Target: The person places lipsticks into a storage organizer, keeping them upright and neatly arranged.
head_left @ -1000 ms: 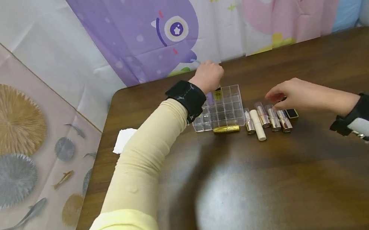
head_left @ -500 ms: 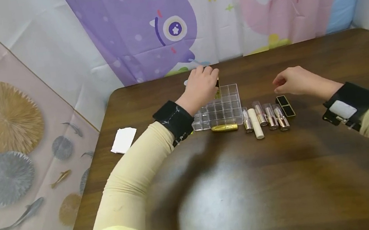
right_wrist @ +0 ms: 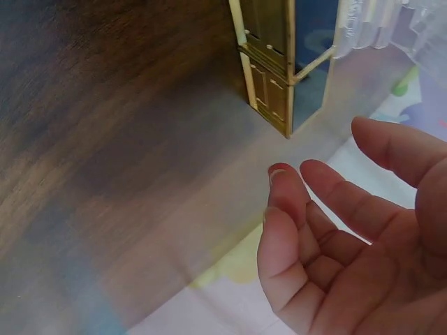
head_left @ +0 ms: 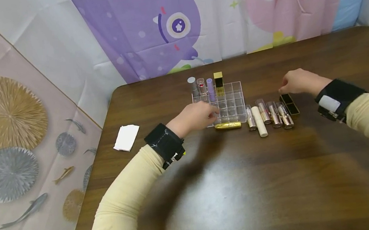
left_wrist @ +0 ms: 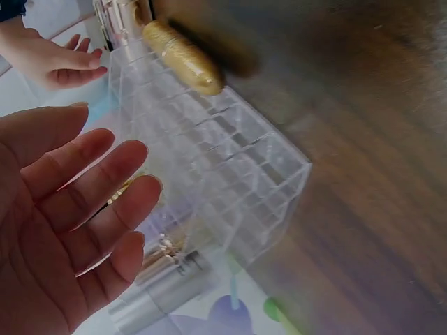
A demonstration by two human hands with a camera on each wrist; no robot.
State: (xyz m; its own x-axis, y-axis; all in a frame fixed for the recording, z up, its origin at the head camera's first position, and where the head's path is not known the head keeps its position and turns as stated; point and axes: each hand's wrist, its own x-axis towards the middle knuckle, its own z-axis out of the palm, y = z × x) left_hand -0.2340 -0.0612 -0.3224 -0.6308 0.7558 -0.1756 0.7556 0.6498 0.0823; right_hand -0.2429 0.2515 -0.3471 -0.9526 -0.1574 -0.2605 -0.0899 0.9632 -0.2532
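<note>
Far left, a pale wall cloth (head_left: 41, 118) printed with gold and grey discs and fish. Next, one white paper (head_left: 126, 138), lying near the left edge of the dark brown wooden bench (head_left: 246, 187). Then a pale yellow sleeve and a black wrist strap (head_left: 165, 145), ending in the left hand (head_left: 193, 118): fingers apart and lightly bent, palm bare, set before the near left part of a clear organizer (head_left: 237, 96) divided into small square compartments. Standing upright toward the organizer's back, in order: a grey-capped tube (head_left: 193, 87), a clear-capped lipstick (head_left: 202, 87) showing red, a lilac tube (head_left: 210, 89), and a taller black-and-gold tube (head_left: 219, 83). Along its front edge, lying lengthwise, one gold tube (head_left: 227, 126). Just to the right, five tubes side by side on the bench: a clear-capped one (head_left: 251, 118), a cream one (head_left: 259, 121), then three more clear-capped pieces (head_left: 274, 115). Beside these, one black gold-edged case (head_left: 289, 104) with two dark panels. Just beyond its far end, the right hand (head_left: 300, 81): fingers loosely curled, thumb apart, grasping nothing, a gap between fingertips and case. Last, a second black strap (head_left: 341, 99) and matching sleeve. The two hands are well apart.
</note>
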